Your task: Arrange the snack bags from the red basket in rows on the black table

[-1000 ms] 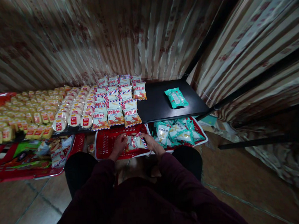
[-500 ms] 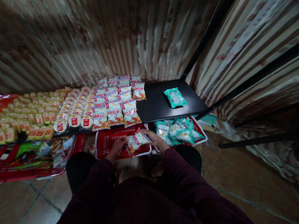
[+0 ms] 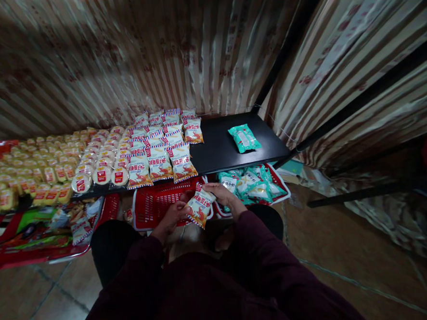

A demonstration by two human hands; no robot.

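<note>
Between my two hands is a white and orange snack bag, held upright over the red basket in front of my knees. My left hand grips its left side, and my right hand grips its upper right edge. Just beyond, on the black shelf, stand rows of matching snack bags, overlapping from front to back. A lone teal snack bag lies on the shelf's right part.
Left of the bags are rows of round packaged cakes and small yellow cakes. A second basket holds teal bags. Another red basket with mixed snacks sits at left. Black shelf posts and striped curtains stand around.
The snack bag has turned from lying slantwise to upright between my hands. My left hand has shifted slightly right. The whole view has moved a little.
</note>
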